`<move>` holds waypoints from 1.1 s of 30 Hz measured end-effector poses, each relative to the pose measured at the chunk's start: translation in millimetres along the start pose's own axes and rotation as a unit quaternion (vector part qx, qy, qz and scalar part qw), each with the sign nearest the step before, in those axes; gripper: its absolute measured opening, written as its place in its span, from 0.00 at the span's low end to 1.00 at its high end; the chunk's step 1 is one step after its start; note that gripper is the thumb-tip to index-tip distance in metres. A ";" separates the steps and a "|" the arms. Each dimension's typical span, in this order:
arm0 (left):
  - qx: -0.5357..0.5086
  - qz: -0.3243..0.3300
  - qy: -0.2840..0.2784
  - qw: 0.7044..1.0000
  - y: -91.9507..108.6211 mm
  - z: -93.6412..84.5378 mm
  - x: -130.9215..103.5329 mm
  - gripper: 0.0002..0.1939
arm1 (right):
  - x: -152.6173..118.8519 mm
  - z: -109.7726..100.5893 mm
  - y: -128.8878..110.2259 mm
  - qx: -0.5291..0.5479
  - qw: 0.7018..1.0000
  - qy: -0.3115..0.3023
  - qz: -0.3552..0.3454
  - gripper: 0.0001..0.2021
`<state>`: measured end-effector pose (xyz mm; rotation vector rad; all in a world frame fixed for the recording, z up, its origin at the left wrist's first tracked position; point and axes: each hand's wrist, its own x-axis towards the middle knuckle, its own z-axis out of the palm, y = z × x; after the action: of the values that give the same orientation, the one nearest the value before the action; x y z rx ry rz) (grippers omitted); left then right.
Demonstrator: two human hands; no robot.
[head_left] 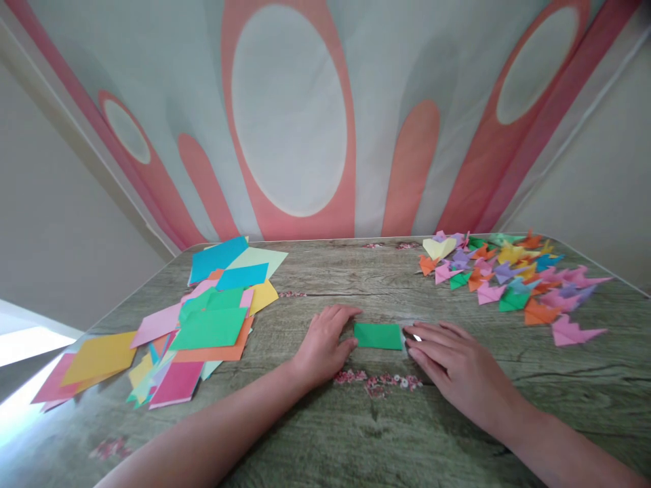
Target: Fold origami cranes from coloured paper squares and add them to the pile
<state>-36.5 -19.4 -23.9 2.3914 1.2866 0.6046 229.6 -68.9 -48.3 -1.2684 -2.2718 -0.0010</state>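
A small green paper rectangle [378, 336] lies flat on the wooden table, between my two hands. At its left edge is my left hand [328, 342], resting on the table with thumb and fingers apart and nothing between them. My right hand [452, 359] is just off the right edge of the paper, its fingers close together around something small, shiny and partly clear. Most of that item is hidden by the fingers, and I cannot make out what it is.
Loose coloured paper sheets [211, 331] lie in an overlapping pile on the left of the table [325, 271]. Many folded paper birds [513, 271] are grouped at the back right. A patterned pink and white cloth [289, 108] hangs behind the table.
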 end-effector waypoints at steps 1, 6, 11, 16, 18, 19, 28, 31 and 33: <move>-0.012 0.004 0.010 1.000 -1.0 0.8 -0.6 0.25 | 0.5 1.7 3.1 0.010 1.000 0.020 0.016 0.13; -0.033 0.038 0.022 0.998 0.3 3.8 0.8 0.32 | 5.1 14.4 9.2 0.041 0.997 0.039 0.054 0.24; 0.001 0.105 0.003 0.994 8.5 2.9 2.4 0.28 | 12.0 14.1 -1.9 0.088 0.996 0.032 -0.005 0.06; 0.096 0.192 -0.021 0.977 19.8 -4.2 -2.7 0.17 | 15.0 -5.7 -27.8 0.049 0.993 0.033 -0.106 0.07; 0.143 0.217 -0.024 0.965 25.1 -5.8 -5.4 0.14 | 14.5 -12.4 -37.8 0.006 0.993 0.050 -0.104 0.06; 0.159 0.228 -0.025 0.960 27.0 -5.9 -6.5 0.11 | 14.0 -14.4 -41.4 -0.004 0.994 0.053 -0.099 0.05; 0.095 0.263 -0.019 0.960 1.7 1.5 0.5 0.12 | 7.8 -4.4 -34.4 -0.001 0.994 -0.063 -0.092 0.24; 0.083 0.294 -0.016 0.952 -3.8 1.3 1.5 0.12 | 9.1 -2.1 -26.6 -0.009 0.997 -0.026 -0.071 0.22; 0.100 0.303 -0.023 0.948 -0.4 0.0 0.6 0.12 | 10.6 -1.9 -22.8 -0.012 0.997 -0.003 -0.078 0.20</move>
<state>-36.4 -18.7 -24.0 2.9637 0.5926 0.5922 208.1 -73.8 -36.2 -1.1002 -2.3764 -0.0817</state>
